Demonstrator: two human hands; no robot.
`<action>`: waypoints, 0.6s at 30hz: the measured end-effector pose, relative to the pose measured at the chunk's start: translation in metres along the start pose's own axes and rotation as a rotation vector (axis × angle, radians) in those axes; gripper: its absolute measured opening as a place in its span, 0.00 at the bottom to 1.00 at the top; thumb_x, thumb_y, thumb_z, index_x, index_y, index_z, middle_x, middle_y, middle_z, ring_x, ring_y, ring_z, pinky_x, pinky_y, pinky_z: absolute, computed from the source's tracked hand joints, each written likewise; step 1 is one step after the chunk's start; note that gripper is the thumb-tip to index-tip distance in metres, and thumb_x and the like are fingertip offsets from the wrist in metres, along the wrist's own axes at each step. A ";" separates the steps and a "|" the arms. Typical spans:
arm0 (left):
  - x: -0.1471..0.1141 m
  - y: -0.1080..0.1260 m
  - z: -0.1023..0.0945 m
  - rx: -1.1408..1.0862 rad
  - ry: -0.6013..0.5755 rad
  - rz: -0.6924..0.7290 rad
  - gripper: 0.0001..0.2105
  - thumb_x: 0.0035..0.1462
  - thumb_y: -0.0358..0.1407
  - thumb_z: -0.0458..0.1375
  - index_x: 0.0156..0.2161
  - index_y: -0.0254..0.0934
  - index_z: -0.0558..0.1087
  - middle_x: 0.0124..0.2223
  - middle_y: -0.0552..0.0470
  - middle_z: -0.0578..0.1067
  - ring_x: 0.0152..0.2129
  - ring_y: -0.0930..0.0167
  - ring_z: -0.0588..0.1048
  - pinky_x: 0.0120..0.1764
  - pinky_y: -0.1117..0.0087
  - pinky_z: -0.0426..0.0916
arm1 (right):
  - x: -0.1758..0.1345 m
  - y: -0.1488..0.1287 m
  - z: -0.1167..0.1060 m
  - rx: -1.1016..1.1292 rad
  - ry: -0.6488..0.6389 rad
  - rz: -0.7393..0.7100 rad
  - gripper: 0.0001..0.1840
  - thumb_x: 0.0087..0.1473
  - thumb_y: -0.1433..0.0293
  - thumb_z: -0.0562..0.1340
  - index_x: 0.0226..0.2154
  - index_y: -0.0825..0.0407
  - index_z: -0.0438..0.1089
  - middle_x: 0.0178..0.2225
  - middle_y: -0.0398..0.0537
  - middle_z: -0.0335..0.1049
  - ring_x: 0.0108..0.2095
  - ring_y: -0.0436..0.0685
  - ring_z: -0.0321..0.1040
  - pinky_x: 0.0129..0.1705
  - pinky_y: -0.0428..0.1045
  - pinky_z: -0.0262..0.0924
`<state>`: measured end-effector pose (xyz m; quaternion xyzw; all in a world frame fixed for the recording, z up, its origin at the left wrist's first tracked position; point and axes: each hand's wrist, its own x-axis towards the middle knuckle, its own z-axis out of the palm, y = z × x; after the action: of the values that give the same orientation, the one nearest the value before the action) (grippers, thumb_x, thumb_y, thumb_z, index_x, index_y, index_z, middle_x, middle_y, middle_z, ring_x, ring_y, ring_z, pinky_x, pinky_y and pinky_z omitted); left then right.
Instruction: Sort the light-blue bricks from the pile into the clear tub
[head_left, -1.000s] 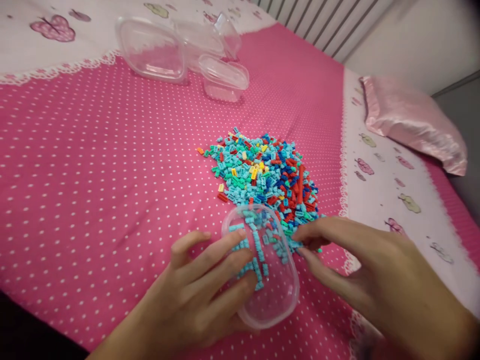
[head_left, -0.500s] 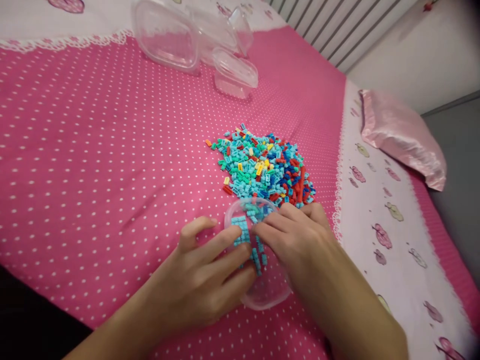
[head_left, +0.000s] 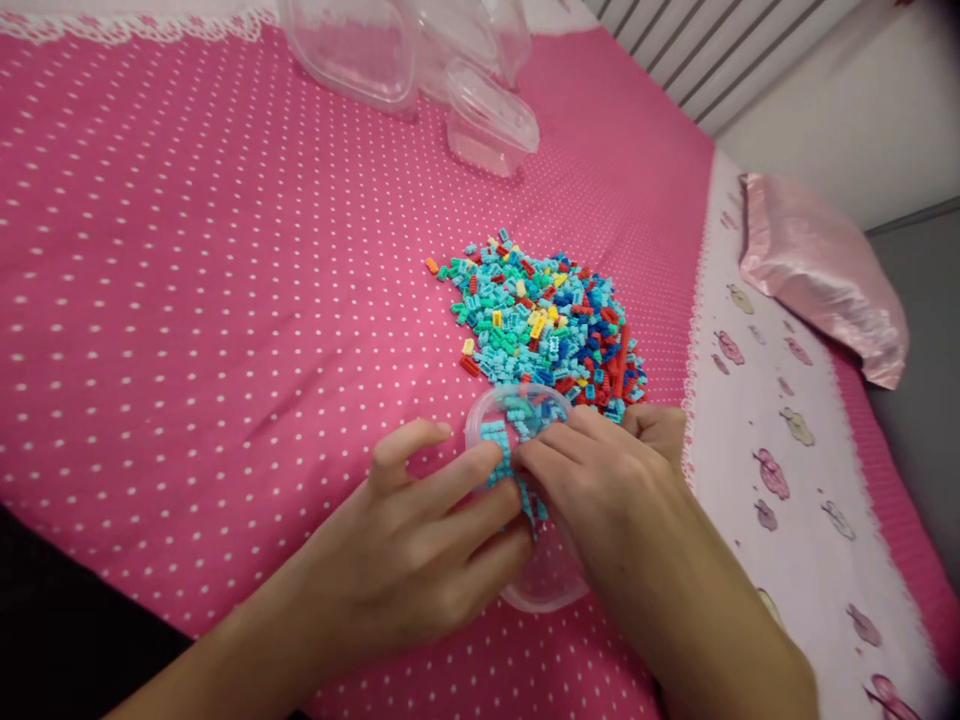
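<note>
Several small light-blue building bricks [head_left: 496, 436], joined side by side, lie over a clear plastic lid [head_left: 544, 590] at the lower middle. My left hand [head_left: 442, 530] reaches in from the left, its fingers curled onto these bricks, with the index finger and thumb bent apart. From the right comes my right hand [head_left: 592, 470], fingers pressed together at the bricks' right side; its fingertips partly cover them. Just beyond the lid lies a heap of loose building bricks [head_left: 517, 340] in light blue, green, red, dark blue and yellow.
Clear plastic containers [head_left: 491, 125] stand at the back on the pink dotted bedspread [head_left: 187, 300]. A shiny pink pillow [head_left: 825, 270] lies at the right, near the wall. Behind are white slatted bars [head_left: 697, 60]. The bed's edge drops off at the lower left.
The view has shifted, so the heap, containers and lid sit slightly further right and higher. Both hands stay at the light-blue bricks, the left fingers covering a little more of them.
</note>
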<state>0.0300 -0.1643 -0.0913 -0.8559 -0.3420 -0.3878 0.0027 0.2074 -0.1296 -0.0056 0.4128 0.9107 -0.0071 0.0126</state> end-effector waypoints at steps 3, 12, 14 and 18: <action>-0.001 0.000 -0.001 0.001 -0.020 0.008 0.10 0.70 0.30 0.55 0.37 0.41 0.75 0.41 0.58 0.81 0.51 0.68 0.73 0.69 0.59 0.46 | 0.000 0.000 0.001 -0.011 -0.004 0.000 0.13 0.56 0.82 0.66 0.26 0.50 0.69 0.25 0.43 0.69 0.30 0.61 0.63 0.36 0.56 0.38; -0.001 0.002 -0.001 -0.015 -0.024 -0.014 0.09 0.70 0.30 0.55 0.36 0.41 0.74 0.42 0.57 0.81 0.54 0.68 0.72 0.69 0.59 0.47 | 0.000 -0.005 0.001 -0.042 -0.006 0.036 0.14 0.54 0.85 0.63 0.29 0.49 0.67 0.25 0.43 0.67 0.29 0.61 0.61 0.35 0.56 0.37; -0.001 0.002 0.000 -0.019 -0.014 -0.007 0.09 0.70 0.30 0.55 0.36 0.41 0.74 0.42 0.57 0.81 0.54 0.67 0.72 0.69 0.59 0.46 | 0.000 -0.006 0.002 -0.030 -0.003 0.043 0.15 0.55 0.85 0.62 0.29 0.48 0.66 0.25 0.42 0.66 0.29 0.61 0.60 0.36 0.56 0.38; 0.000 0.000 0.000 -0.010 -0.027 -0.008 0.09 0.69 0.30 0.56 0.36 0.42 0.75 0.41 0.58 0.81 0.54 0.67 0.71 0.69 0.60 0.45 | -0.001 -0.005 0.004 -0.023 0.029 0.051 0.15 0.57 0.85 0.60 0.31 0.48 0.67 0.25 0.41 0.64 0.29 0.62 0.60 0.36 0.56 0.39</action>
<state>0.0297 -0.1641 -0.0914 -0.8598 -0.3435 -0.3777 -0.0079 0.2042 -0.1342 -0.0091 0.4358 0.9000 0.0095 0.0045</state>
